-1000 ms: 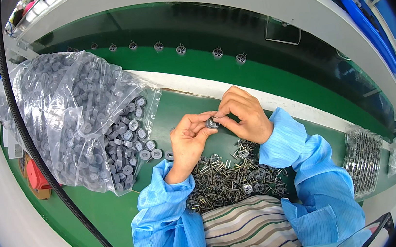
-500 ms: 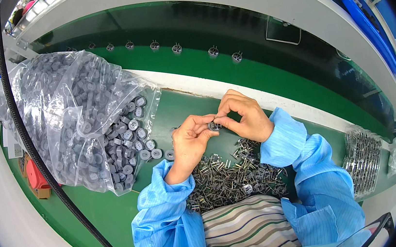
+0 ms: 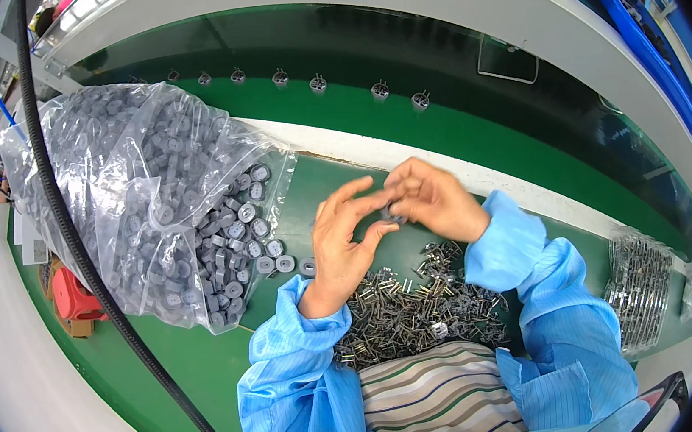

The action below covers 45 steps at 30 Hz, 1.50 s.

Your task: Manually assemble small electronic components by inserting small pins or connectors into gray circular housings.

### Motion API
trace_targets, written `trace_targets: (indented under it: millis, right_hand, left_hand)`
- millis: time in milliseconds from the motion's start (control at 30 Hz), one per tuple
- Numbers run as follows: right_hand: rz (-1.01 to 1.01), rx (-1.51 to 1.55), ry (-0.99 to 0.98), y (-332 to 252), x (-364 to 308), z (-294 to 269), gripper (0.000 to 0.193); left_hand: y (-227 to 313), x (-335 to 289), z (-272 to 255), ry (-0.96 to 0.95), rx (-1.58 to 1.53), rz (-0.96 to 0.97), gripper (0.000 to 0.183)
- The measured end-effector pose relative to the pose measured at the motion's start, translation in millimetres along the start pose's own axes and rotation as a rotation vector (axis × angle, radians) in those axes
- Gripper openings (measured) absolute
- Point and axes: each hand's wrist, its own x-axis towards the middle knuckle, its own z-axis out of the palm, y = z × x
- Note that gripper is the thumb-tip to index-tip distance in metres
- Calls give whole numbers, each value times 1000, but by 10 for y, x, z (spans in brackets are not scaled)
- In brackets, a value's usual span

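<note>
My left hand (image 3: 347, 241) and my right hand (image 3: 432, 198) meet above the green bench, fingertips together on a small dark grey round part (image 3: 390, 213). Both pinch it between thumb and fingers. Below the hands lies a heap of small metal pin pieces (image 3: 412, 311). To the left a large clear plastic bag (image 3: 139, 197) spills several grey round parts (image 3: 259, 243) onto the bench. Both forearms wear light blue sleeves.
A green conveyor belt (image 3: 456, 131) runs behind the bench and carries a row of small assembled parts (image 3: 318, 84). A black cable (image 3: 87, 262) crosses the left side. A clear bag of metal pieces (image 3: 640, 289) lies at the right. A red object (image 3: 73, 294) sits at the left.
The hands have lifted slightly and the left fingers have spread more around the small part. The parts on the belt have shifted to the left.
</note>
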Motion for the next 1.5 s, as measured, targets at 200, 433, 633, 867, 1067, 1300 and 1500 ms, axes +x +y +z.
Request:
trace_targets:
  millis: [200,433,633,867,1067,1300,1500]
  right_hand:
    - [-449,-1003,632,75,368,-1379,8]
    - [-533,-1566,813,107,252,-1811,16]
    - [-28,-882,-202,-395,-299,-826,25]
    - [-91,-923,-502,-29,-225,-312,20]
    - [55,-774,-473,24,-82,-237,15]
    - [95,-352,-165,154,-13,-405,18]
    - [-110,-713,77,220,40,-410,16]
  left_hand:
    - [-335,71,-558,70,687,-169,50]
    - [-751,96,-702,-61,1055,-165,54]
    - [-593,94,-669,-119,750,-60,48]
    - [-381,135,-349,-288,401,62,50]
    - [-308,131,-258,-494,99,10,52]
    - [-150,259,-163,-214,440,-3,39]
    - [-363,172,-134,-104,333,-82,24]
